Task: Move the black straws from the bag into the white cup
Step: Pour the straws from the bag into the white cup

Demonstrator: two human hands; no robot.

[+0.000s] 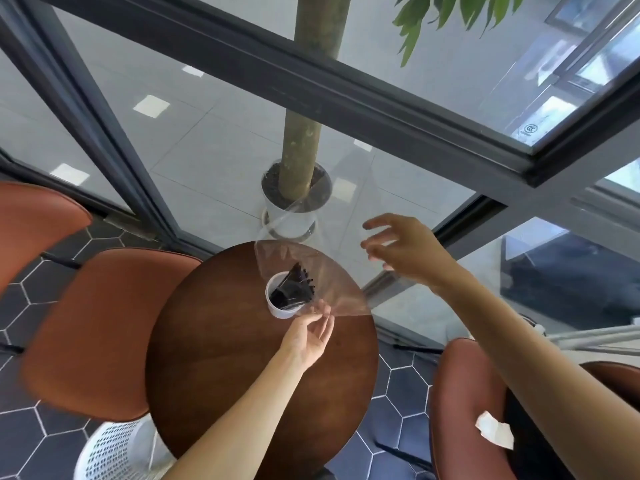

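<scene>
A white cup [277,310] stands on the round brown table [214,341], toward its far side. A bundle of black straws [294,289] sits in the cup, leaning to the right, their tops fanned out. A clear plastic bag [332,278] hangs over the cup and straws and stretches up toward the plant pot. My left hand [310,334] pinches the bag's lower corner just right of the cup. My right hand [401,249] hovers above the table's far right edge, fingers spread, holding nothing.
Orange-brown chairs stand at the left [104,327] and lower right [464,403]. A white perforated basket [114,448] sits on the floor below the table. Beyond the table a potted tree [294,202] stands by a glass wall. A crumpled paper [495,429] lies on the right chair.
</scene>
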